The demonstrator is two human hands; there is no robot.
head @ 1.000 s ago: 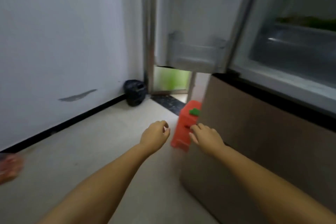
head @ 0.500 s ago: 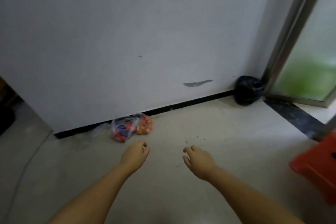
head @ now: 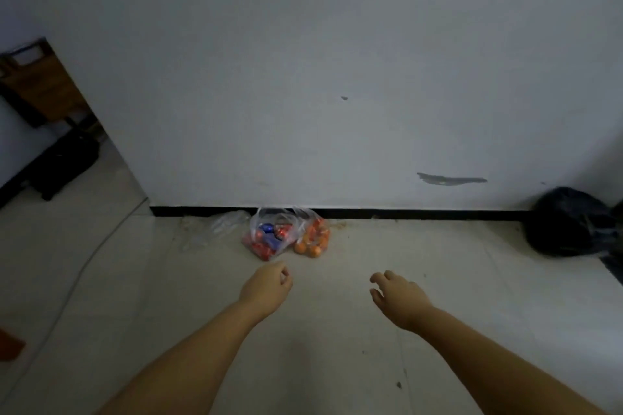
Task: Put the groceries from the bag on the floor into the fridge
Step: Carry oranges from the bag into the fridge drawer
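Note:
Two clear plastic bags sit on the floor against the wall's black skirting. The left bag (head: pixel 269 237) holds red and blue cans; the right bag (head: pixel 312 237) holds orange fruit. An empty-looking clear bag (head: pixel 215 229) lies just left of them. My left hand (head: pixel 266 290) hovers just short of the can bag, fingers curled loosely with nothing in them. My right hand (head: pixel 397 296) is further right, fingers spread, holding nothing. The fridge is out of view.
A black rubbish bag (head: pixel 569 222) sits at the wall on the right. A white cable (head: pixel 84 263) runs across the floor on the left. Beyond the wall's left corner are dark furniture and a black case (head: pixel 64 158). An orange object (head: pixel 10 344) touches the left edge.
My view has swung left from the open fridge to the wall and floor. The bags now lie centred in front of me and nearer; both hands stay empty.

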